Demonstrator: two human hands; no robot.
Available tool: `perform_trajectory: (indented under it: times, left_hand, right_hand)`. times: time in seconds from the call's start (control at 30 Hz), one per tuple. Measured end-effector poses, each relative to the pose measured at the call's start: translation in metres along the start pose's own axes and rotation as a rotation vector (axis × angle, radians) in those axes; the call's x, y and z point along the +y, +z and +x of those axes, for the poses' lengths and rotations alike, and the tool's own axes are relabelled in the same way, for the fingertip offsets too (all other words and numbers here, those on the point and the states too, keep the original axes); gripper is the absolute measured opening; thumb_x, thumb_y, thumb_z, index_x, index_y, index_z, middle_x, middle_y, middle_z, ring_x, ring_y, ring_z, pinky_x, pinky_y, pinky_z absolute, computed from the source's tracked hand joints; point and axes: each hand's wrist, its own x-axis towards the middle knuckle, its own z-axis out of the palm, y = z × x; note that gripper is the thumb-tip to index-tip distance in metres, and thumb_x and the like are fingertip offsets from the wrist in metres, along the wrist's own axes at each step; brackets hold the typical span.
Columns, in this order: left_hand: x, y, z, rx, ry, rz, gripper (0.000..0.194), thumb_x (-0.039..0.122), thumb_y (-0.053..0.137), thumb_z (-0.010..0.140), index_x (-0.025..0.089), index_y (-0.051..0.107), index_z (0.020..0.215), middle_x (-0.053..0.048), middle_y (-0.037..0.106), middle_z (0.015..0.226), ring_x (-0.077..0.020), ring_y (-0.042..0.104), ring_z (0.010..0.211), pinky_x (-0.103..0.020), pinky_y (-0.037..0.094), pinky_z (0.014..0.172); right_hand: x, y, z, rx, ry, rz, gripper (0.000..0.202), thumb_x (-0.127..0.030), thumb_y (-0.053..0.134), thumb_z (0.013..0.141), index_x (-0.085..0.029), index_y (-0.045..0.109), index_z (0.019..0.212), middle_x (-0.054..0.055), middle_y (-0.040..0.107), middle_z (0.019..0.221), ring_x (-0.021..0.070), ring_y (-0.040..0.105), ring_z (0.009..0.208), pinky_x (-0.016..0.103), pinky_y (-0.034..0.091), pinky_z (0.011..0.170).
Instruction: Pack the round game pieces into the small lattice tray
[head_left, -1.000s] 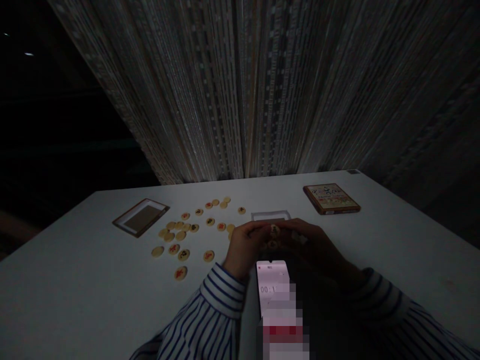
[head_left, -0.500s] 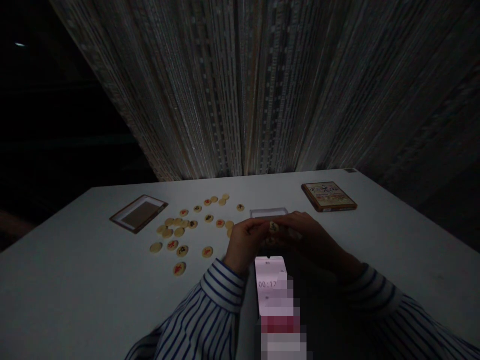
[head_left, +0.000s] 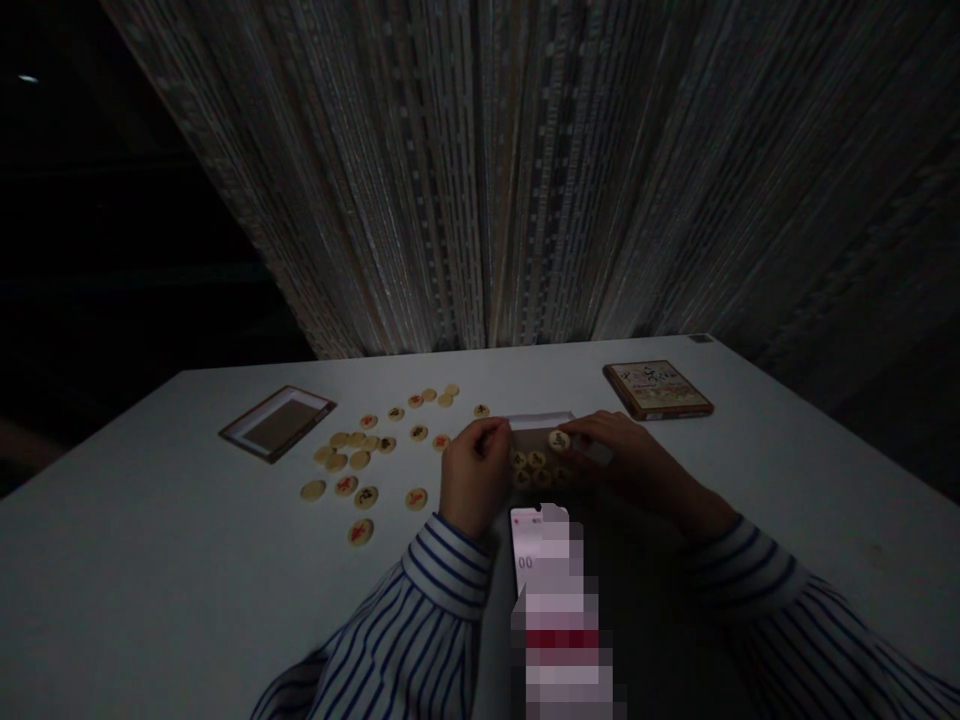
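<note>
the hands have just parted: the left hand (head_left: 471, 475) and right hand (head_left: 637, 460) no longer meet over the open box (head_left: 536, 421)

nearest, on the near side of the box, lies a lit phone (head_left: 523, 540), its lower part pixelated. striped sleeves (head_left: 442, 570) reach in on either side of it.

a moment ago the fingers met across the box; now its inside shows, with seated pieces (head_left: 535, 459) in rows at its near part. the right fingers pinch one round piece (head_left: 559, 440), dark mark showing, over the box's right part. the left hand is curled at the box's left edge; whether it grips anything, i cannot tell. it now hides loose pieces that showed beside it.

left of the box, loose pieces (head_left: 360, 532) are scattered, some marked red or dark, others plain, a few touching; these hem in the left hand. to the box's right, a stretch of desk (head_left: 787, 480) leaves the right hand more side room.

farther left of the box is a shallow framed tray (head_left: 281, 427); farther right, a patterned case (head_left: 656, 388). beyond the box runs the desk's far edge, then a curtain (head_left: 517, 180).
</note>
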Motion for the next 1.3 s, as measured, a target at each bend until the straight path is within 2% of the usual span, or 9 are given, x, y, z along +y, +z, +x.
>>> perform_trajectory:
  times: [0.17,0.43,0.7,0.97,1.3]
  left_hand:
    - [-0.004,0.0,0.0,0.018,0.053,0.162,0.019,0.024,0.053,0.078,0.012,0.066,0.085,-0.007,0.069,0.078,-0.0155,0.062,0.07,-0.028,0.048,0.068]
    - [-0.006,0.0,0.001,0.017,0.101,0.217,0.018,0.021,0.051,0.079,0.013,0.066,0.083,-0.007,0.068,0.079,-0.0154,0.061,0.072,-0.029,0.048,0.068]
    - [-0.007,-0.001,0.002,0.01,0.106,0.24,0.017,0.022,0.051,0.079,0.014,0.066,0.082,-0.006,0.068,0.078,-0.0156,0.061,0.072,-0.029,0.048,0.068]
    - [-0.008,-0.001,0.001,0.006,0.087,0.229,0.018,0.022,0.051,0.079,0.013,0.066,0.083,-0.007,0.068,0.079,-0.0156,0.061,0.072,-0.028,0.047,0.067]
    - [-0.004,-0.002,0.002,0.007,0.06,0.276,0.019,0.023,0.051,0.08,0.012,0.066,0.082,-0.006,0.068,0.076,-0.0148,0.061,0.069,-0.026,0.046,0.065]
  right_hand:
    - [0.006,0.003,0.006,-0.103,0.013,-0.088,0.024,-0.035,0.05,0.083,-0.02,0.062,0.099,0.007,0.066,0.091,0.0205,0.058,0.083,0.036,0.041,0.071]
    - [0.02,0.011,0.01,-0.205,-0.004,-0.109,0.023,-0.036,0.055,0.08,-0.025,0.065,0.098,0.006,0.061,0.1,0.0217,0.054,0.09,0.038,0.04,0.076]
    - [0.021,0.011,0.011,-0.237,0.031,-0.122,0.023,-0.037,0.058,0.079,-0.03,0.067,0.099,0.006,0.057,0.106,0.0228,0.051,0.095,0.041,0.039,0.077]
    - [0.028,0.014,0.013,-0.283,0.034,-0.147,0.023,-0.039,0.059,0.077,-0.029,0.069,0.094,0.007,0.056,0.108,0.0237,0.049,0.096,0.041,0.039,0.077]
    - [0.021,0.01,0.013,-0.291,0.061,-0.144,0.022,-0.034,0.057,0.079,-0.027,0.068,0.096,0.008,0.055,0.111,0.0248,0.048,0.1,0.041,0.038,0.078]
